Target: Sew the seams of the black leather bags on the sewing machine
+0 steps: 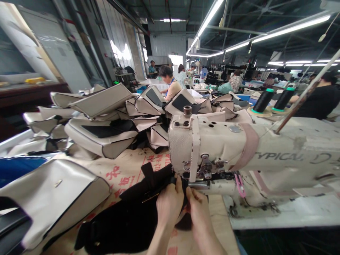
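A black bag piece (124, 223) lies on the printed plywood board in front of me, its upper right end close under the head of a sewing machine (212, 141). My left hand (171, 200) grips the black piece near the needle area, with the index finger stretched toward the machine. Just right of it my right hand (198, 205) pinches the same black piece beside the machine's cylindrical arm (200, 185). The needle and presser foot are mostly hidden by the hands and dark material. A black strap (147, 173) sticks up from the piece.
Behind the plywood board (132, 164) rises a heap of beige bags (103, 134) with black edges. Another beige bag (66, 194) lies at the left. Two black thread spools (262, 101) stand on the machine's far side. Other people sit at tables further back.
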The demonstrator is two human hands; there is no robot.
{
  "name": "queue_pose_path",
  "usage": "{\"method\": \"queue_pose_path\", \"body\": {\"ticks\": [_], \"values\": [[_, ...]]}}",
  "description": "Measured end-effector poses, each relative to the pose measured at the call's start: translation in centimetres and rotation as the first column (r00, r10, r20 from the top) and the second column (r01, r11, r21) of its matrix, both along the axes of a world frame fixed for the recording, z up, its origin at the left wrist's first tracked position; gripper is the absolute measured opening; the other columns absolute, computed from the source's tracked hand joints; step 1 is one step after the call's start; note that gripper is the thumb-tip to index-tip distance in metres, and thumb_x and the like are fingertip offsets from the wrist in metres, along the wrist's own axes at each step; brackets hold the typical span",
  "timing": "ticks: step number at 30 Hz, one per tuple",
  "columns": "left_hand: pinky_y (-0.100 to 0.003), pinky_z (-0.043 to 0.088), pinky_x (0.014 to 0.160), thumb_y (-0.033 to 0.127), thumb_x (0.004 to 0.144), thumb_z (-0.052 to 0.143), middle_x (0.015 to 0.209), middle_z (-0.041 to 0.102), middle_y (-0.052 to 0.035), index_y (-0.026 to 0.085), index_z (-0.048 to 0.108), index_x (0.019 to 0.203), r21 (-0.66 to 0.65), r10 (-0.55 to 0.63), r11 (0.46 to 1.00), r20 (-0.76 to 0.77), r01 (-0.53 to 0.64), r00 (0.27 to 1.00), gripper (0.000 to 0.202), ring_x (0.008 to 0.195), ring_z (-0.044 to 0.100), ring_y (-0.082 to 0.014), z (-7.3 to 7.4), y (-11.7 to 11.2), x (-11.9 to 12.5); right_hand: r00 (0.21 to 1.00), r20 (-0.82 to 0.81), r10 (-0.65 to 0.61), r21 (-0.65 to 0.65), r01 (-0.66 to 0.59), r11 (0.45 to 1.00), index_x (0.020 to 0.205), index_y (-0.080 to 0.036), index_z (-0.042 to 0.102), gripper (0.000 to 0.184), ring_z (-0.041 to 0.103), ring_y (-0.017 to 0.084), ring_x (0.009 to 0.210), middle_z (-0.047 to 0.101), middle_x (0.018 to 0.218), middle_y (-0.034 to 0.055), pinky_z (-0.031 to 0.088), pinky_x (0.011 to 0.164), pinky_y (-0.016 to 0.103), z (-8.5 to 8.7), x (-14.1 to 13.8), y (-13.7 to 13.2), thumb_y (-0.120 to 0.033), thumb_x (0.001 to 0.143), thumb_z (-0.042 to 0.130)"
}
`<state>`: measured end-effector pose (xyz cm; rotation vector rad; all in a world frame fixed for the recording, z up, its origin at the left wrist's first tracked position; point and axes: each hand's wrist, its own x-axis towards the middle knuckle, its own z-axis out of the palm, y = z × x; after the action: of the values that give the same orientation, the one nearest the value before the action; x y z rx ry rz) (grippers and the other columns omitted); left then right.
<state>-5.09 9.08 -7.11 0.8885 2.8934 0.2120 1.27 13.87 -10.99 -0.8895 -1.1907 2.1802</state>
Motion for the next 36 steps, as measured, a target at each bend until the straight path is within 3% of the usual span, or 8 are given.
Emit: {"method": "queue_pose_path", "body": {"ticks": [5,10,17,24,27,30,32,36], "values": [[-0.025,0.041,0.059,0.02,0.088,0.034,0.087,0.065,-0.0131,0.013,0.057,0.113,-0.016,-0.012,1.0,0.005,0.012,1.0,0.034,0.079,0.064,-0.0235,0.9,0.3,0.4,0.998,0.018,-0.056,-0.03,0.057,0.998,0.062,-0.015,0.053,0.036,0.034,0.006,0.034,0.041,0.042,-0.0063,0.025,0.034,0.019,-0.3,-0.3,-0.2,-0.05,0.069,0.06],[-0.025,0.043,0.058,0.033,0.093,0.022,0.077,0.068,-0.0125,0.011,0.065,0.084,0.043,0.145,0.988,0.062,-0.148,0.987,0.049,0.078,0.066,-0.0225,1.4,0.6,0.6,0.998,0.047,-0.051,-0.014,0.052,0.999,0.053,-0.017,0.049,0.039,0.031,0.007,0.03,0.036,0.034,-0.0066,0.022,0.031,0.02,-0.2,-0.3,-0.1,-0.052,0.066,0.061],[-0.026,0.043,0.061,0.036,0.091,0.026,0.078,0.069,-0.0136,0.012,0.065,0.079,0.086,0.172,0.98,0.106,-0.181,0.979,0.047,0.077,0.066,-0.0214,1.7,0.7,0.2,0.998,0.058,-0.034,0.056,0.031,0.998,0.053,-0.018,0.041,0.042,0.028,0.006,0.032,0.033,0.036,-0.0075,0.019,0.033,0.019,-0.2,-0.5,0.0,-0.053,0.073,0.054],[-0.027,0.043,0.064,0.035,0.091,0.025,0.082,0.069,-0.016,0.011,0.066,0.081,0.09,0.17,0.979,0.119,-0.181,0.978,0.048,0.08,0.065,-0.0222,1.9,0.9,-0.2,0.983,0.126,0.134,0.316,-0.168,0.934,0.059,-0.016,0.052,0.045,0.042,0.01,0.036,0.047,0.044,-0.0017,0.027,0.035,0.02,1.1,2.5,1.6,-0.055,0.08,0.046],[-0.027,0.043,0.064,0.038,0.09,0.026,0.081,0.07,-0.0166,0.011,0.067,0.081,0.091,0.163,0.98,0.125,-0.175,0.979,0.05,0.079,0.066,-0.0234,1.9,0.9,-0.3,0.962,0.188,-0.197,0.716,0.003,0.698,0.073,-0.015,0.06,0.039,0.055,0.013,0.054,0.057,0.059,0.0029,0.042,0.051,0.022,2.2,7.9,4.8,-0.046,0.087,0.041],[-0.029,0.042,0.064,0.038,0.091,0.023,0.081,0.07,-0.0165,0.011,0.067,0.083,0.101,0.156,0.98,0.121,-0.169,0.98,0.052,0.08,0.066,-0.0249,1.9,0.9,-0.4,0.747,-0.133,-0.651,0.972,0.226,0.06,0.086,-0.013,0.063,0.027,0.06,0.021,0.081,0.064,0.085,0.0119,0.045,0.078,0.032,3.4,14.9,10.3,-0.036,0.084,0.049],[-0.031,0.042,0.064,0.037,0.091,0.021,0.082,0.07,-0.0167,0.011,0.067,0.085,0.104,0.155,0.98,0.118,-0.168,0.981,0.053,0.081,0.066,-0.0262,1.8,1.0,-0.4,0.592,-0.253,-0.765,0.967,0.125,-0.223,0.099,-0.007,0.061,0.032,0.055,0.029,0.099,0.061,0.1,0.0186,0.04,0.089,0.041,3.9,19.1,14.5,-0.032,0.081,0.053],[-0.031,0.042,0.063,0.037,0.091,0.021,0.081,0.07,-0.0175,0.011,0.068,0.08,0.1,0.148,0.982,0.123,-0.161,0.981,0.055,0.081,0.066,-0.0277,1.8,1.2,-0.6,0.663,-0.148,-0.734,0.916,-0.188,-0.354,0.11,-0.009,0.059,0.038,0.054,0.031,0.103,0.061,0.106,0.0154,0.037,0.095,0.047,3.0,24.2,20.0,-0.033,0.084,0.045]]}}
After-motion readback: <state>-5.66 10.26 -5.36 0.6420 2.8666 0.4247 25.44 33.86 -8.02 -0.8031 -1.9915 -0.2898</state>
